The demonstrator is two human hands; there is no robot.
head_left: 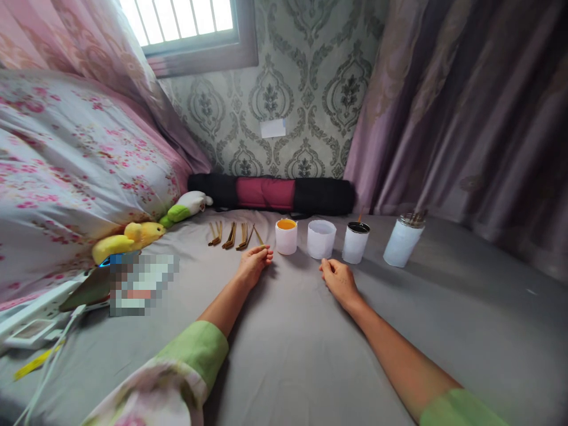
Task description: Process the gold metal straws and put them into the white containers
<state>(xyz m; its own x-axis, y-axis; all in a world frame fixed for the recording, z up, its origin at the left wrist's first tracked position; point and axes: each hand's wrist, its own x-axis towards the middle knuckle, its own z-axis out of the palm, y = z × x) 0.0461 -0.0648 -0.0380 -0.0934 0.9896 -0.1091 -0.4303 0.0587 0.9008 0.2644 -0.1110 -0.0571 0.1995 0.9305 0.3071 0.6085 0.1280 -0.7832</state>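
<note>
My left hand (255, 265) is closed, palm partly turned up, with its fingertips at the lower end of a thin gold-brown stick (258, 235). Left of it lie small bundles of similar bent sticks (229, 235) in a row. My right hand (339, 281) is curled with thumb and fingers pressed together; whatever it may hold is hidden. Just beyond it stands a wide white cup (321, 241) with no contents visible. A white-wrapped cup with an orange-yellow inside (286, 239) stands between the hands. To the right is a white-wrapped tin with a dark inside (355, 245).
A taller white-wrapped can (403, 242) with thin sticks poking out leans at the right. Behind the row lies a black and maroon roll (270, 194) against the wall. Plush toys (142, 235), a power strip (39, 322) and white cables (48, 367) are on the left of the grey sheet (293, 355).
</note>
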